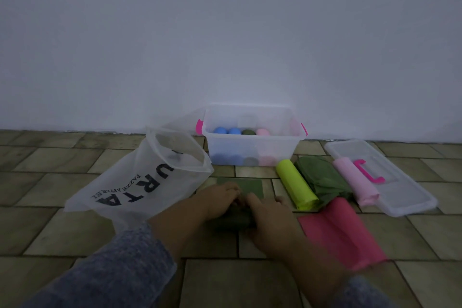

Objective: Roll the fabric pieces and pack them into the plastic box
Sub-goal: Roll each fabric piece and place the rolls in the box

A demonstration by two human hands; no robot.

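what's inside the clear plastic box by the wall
The clear plastic box with pink handles holds four fabric rolls in a row: two blue, one dark green, one pink. The cloudy walls blur their lower parts; anything behind them is hidden.

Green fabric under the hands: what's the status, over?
Left hand and right hand grip green fabric, partly rolled. Plastic box open, four rolls inside. Path to box clear.

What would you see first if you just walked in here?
Probably the left hand and right hand in the middle of the floor, gripping a half-rolled dark green fabric. Then the neon yellow roll just right of them, and the clear plastic box by the wall holding blue rolls, a green roll and a pink roll.
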